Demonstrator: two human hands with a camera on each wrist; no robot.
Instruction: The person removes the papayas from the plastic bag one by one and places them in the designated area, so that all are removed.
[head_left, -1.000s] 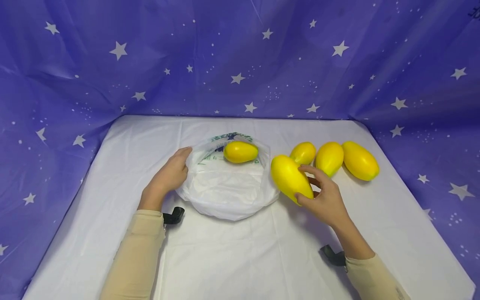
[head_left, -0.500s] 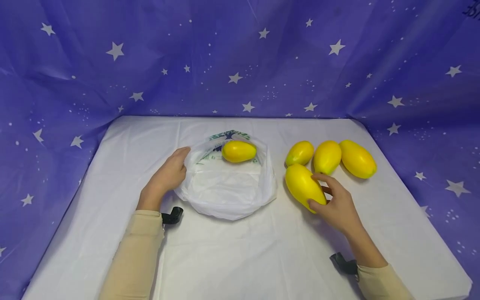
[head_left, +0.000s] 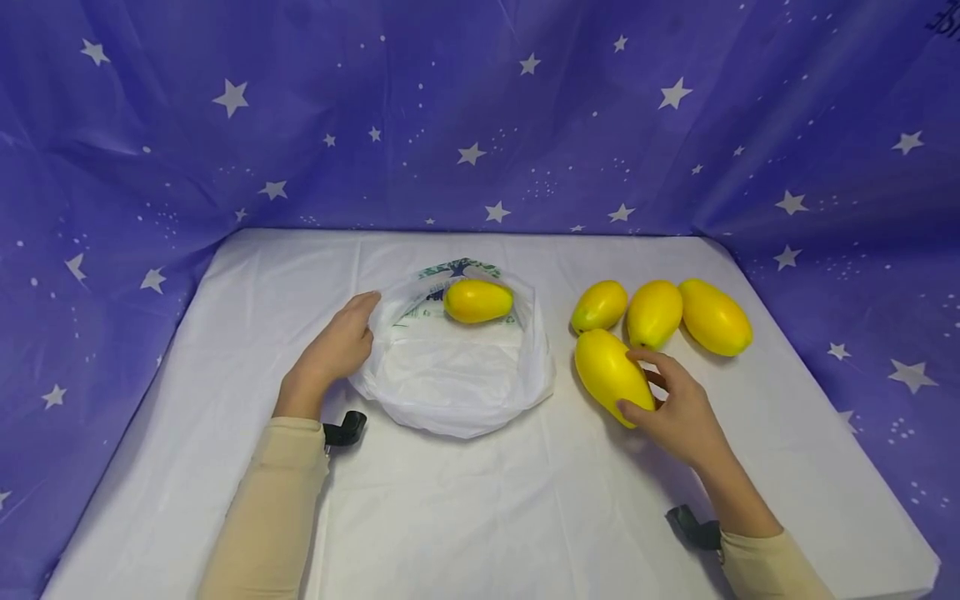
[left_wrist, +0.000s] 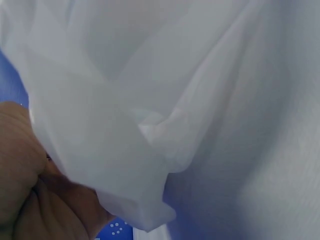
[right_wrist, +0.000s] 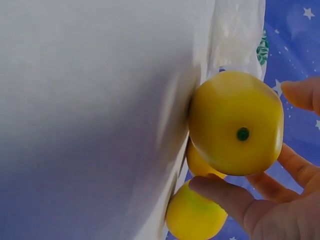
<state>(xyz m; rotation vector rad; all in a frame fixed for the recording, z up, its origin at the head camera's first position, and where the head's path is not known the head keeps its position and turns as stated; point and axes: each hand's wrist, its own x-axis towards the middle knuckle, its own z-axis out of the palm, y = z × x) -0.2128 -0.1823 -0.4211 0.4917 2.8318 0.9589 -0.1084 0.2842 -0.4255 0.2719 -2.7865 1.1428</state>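
My left hand [head_left: 333,350] pinches the left rim of a white plastic bag [head_left: 457,421], whose mouth gapes toward me. In the left wrist view, thin plastic [left_wrist: 100,135] hides part of the fingers. One yellow papaya [head_left: 477,301] lies inside the bag near its printed back wall. To the right of the bag, my right hand [head_left: 678,412] holds a larger papaya [head_left: 611,375] from its right side, thumb at the near end. The right wrist view shows this papaya's green stem spot [right_wrist: 243,134] and its side right at the cloth, the index finger slightly off its skin.
Behind the held papaya, three more stand in a row: a small one [head_left: 600,307], a middle one [head_left: 655,314] and a long one [head_left: 716,317]. A white cloth covers the table [head_left: 465,517]. A purple star-patterned curtain [head_left: 420,108] hangs around the back and sides.
My right hand has moved the papaya from beside the bag's right edge rightward and toward me, close in front of the small papaya. My left hand stays at the bag's rim.
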